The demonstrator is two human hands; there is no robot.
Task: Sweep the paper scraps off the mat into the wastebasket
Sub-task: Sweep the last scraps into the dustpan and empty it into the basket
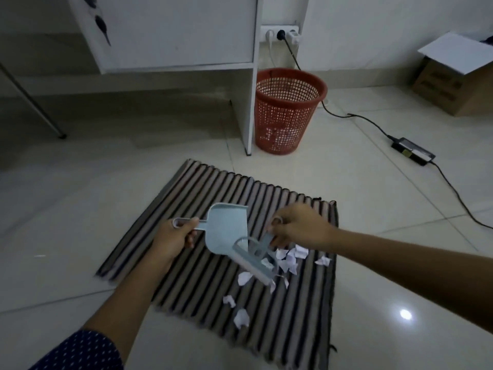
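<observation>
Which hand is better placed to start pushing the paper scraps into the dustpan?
Right. The right hand holds the small brush beside the paper scraps, while the left hand holds the dustpan by its handle.

No text, label, brand or number can be read anywhere. The cardboard box [453,86] at about two o'clock carries dark printing on its side, but it is too blurred to make out. The power adapter [413,155] at three o'clock bears a pale label, likewise illegible.
</observation>
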